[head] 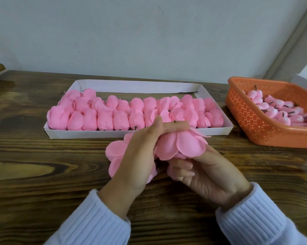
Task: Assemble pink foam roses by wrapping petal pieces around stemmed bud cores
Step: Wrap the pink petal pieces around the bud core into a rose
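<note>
Both my hands hold a pink foam rose [181, 147] over the wooden table [43, 165], its petals spread out. My left hand [142, 152] grips it from above, with the forefinger laid across the top where a short dark stem tip pokes out. My right hand [202, 172] cups it from below, fingers curled round the lower petals. A loose pink petal piece [116, 152] lies on the table under my left hand, partly hidden. The bud core inside the petals is hidden.
A shallow white cardboard tray [140, 134] behind my hands holds two rows of several finished pink roses [105, 117]. An orange perforated basket [252, 121] at the right holds several stemmed pink bud cores [280, 112]. A pale wall rises behind the table.
</note>
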A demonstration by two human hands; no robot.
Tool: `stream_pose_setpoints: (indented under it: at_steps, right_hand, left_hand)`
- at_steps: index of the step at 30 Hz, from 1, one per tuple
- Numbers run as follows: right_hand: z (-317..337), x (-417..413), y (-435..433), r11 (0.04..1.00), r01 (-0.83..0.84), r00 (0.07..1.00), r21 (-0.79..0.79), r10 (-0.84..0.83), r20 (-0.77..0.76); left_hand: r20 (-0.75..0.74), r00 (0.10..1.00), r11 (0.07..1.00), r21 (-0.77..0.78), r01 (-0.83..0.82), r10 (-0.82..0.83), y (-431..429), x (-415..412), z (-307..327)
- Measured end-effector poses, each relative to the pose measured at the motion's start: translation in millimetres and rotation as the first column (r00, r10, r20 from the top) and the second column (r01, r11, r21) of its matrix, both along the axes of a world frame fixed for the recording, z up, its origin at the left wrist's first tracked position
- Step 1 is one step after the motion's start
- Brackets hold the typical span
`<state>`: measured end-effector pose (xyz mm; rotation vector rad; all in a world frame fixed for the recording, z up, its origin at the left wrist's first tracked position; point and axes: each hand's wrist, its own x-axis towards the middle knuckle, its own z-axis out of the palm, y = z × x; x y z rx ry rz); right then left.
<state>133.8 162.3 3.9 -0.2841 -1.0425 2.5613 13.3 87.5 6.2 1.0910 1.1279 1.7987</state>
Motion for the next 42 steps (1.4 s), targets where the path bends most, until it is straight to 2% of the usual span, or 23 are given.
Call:
stream_pose_setpoints:
  at_steps: [7,12,16,20,23,25,30,35,42]
  right_hand:
    - [2,-1,-2,1.0,-0.003,0.998,0.003,0.002,0.061]
    - [6,-4,-2,0.993,0.086,0.98,-0.077,-0.071,0.184]
    - [4,-5,-4,0.99,0.128,0.98,-0.054,-0.118,0.158]
    - [4,-2,-6,0.997,0.075,0.997,-0.017,-0.075,0.029]
    - [8,-5,-8,0.993,-0.033,0.996,0.117,0.042,-0.076]
    - [8,-6,-9,0.984,-0.048,0.995,0.17,0.061,-0.075]
    - [0,-6,-10,0.987,0.024,1.0,0.159,-0.026,0.006]
    - [2,-5,-9,0.997,0.039,0.999,0.064,-0.041,0.031]
    - [1,-5,-8,0.996,0.069,0.998,0.063,-0.069,0.001]
  left_hand:
    - [-0.133,0.94,0.947,0.112,-0.301,0.314,-2,4,2]
    - [-0.169,0.915,0.924,0.18,-0.337,0.367,-2,2,1]
    - [-0.295,0.863,0.903,0.259,-0.342,0.411,-4,4,2]
    - [-0.241,0.893,0.887,0.368,-0.278,0.38,-6,9,5]
    - [-0.216,0.922,0.905,0.356,-0.232,0.322,-5,11,5]
    - [-0.189,0.942,0.925,0.317,-0.208,0.277,-6,11,6]
    - [-0.221,0.957,0.961,0.243,-0.133,0.189,-5,12,7]
    - [-0.295,0.933,0.967,0.211,-0.146,0.205,-5,13,4]
    - [-0.258,0.947,0.978,0.138,-0.158,0.189,-2,16,-1]
